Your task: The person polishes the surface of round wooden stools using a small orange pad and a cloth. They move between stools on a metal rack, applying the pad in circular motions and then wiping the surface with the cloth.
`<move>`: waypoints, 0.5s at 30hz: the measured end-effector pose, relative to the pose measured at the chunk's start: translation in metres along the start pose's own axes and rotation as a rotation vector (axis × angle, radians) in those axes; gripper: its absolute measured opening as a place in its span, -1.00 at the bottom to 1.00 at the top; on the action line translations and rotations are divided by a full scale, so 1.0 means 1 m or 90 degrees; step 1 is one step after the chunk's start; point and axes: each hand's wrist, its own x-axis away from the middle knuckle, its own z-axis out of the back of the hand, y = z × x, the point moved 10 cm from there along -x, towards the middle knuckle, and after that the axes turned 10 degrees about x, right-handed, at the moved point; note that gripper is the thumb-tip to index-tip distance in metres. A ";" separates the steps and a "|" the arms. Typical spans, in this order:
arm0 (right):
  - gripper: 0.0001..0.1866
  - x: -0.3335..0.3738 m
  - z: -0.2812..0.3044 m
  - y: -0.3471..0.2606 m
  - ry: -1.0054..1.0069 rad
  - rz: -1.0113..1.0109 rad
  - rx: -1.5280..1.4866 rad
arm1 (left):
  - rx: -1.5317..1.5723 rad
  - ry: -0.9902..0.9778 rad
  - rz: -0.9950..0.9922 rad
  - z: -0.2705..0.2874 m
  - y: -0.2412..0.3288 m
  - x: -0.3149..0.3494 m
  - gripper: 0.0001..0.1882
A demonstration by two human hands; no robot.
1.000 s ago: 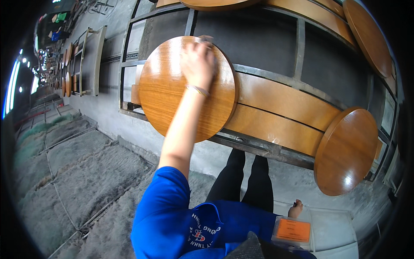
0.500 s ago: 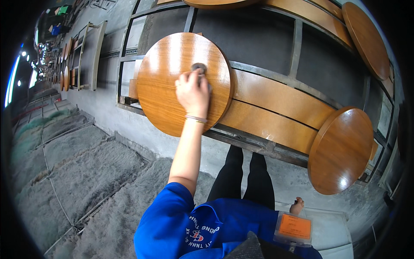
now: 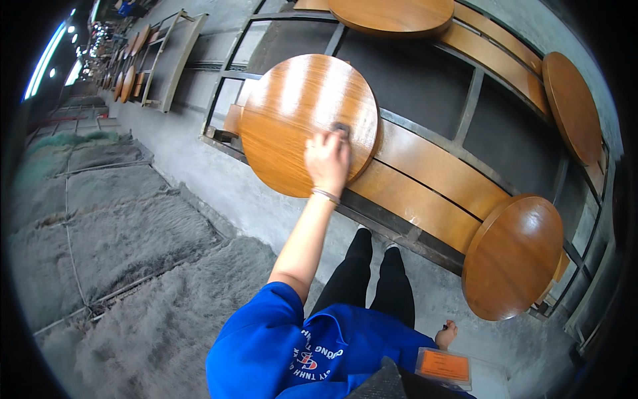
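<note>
My left hand [image 3: 327,159] reaches out over a round, glossy brown wooden disc [image 3: 286,113]. Its fingers are closed round a small dark pad [image 3: 341,129], which is pressed to the disc's surface right of the middle. The pad is partly hidden by the fingers. Down at my right side, beside my body, my right hand [image 3: 448,334] is curled. Something small and dark shows at its fingers, too small to name. The disc rests on two long wooden boards [image 3: 425,169] laid across a metal frame [image 3: 465,106].
More round wooden discs lie on the frame: one at the near right [image 3: 515,256], one at the far right [image 3: 571,106], one at the top [image 3: 399,12]. Grey dusty mats [image 3: 139,233] cover the floor at left. Another rack [image 3: 169,63] stands farther off.
My left hand and the pad have slid nearer to me and slightly right across the disc. The whole view has shifted, with the disc now farther right in it.
</note>
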 end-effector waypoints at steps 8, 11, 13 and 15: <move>-0.62 -0.047 -0.023 0.033 -0.023 -0.046 -0.043 | 0.324 -0.300 -0.075 -0.029 0.199 0.128 -0.79; -0.64 -0.075 -0.062 0.064 -0.129 -0.123 -0.307 | 0.398 -0.376 -0.077 -0.003 0.253 0.172 -0.81; -0.64 -0.079 -0.091 0.094 -0.193 -0.217 -0.378 | 0.444 -0.424 -0.077 0.013 0.273 0.194 -0.80; -0.72 -0.082 -0.093 0.098 -0.146 -0.090 -0.417 | 0.458 -0.461 -0.102 0.022 0.280 0.204 -0.78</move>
